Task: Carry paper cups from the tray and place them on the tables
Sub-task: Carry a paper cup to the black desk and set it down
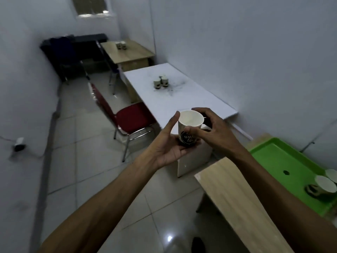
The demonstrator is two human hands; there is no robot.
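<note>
A white paper cup point(189, 121) with a dark printed band rests upright in the palm of my left hand point(169, 145), held out over the floor. My right hand point(213, 130) curls around the cup's far side and rim, its fingers touching it. The green tray point(284, 157) lies on the wooden table point(235, 201) at the lower right, with two upright cups point(326, 183) and one lying on its side at the tray's right end. The white table point(175, 99) ahead carries three cups point(161, 82). A farther wooden desk point(127, 53) holds a small group of cups point(120, 45).
A red chair point(131, 119) stands at the white table's left side. A dark chair point(67, 57) and black furniture sit against the far left wall. White walls close in on both sides. A small device with a cable point(19, 146) lies on the tiled floor at left.
</note>
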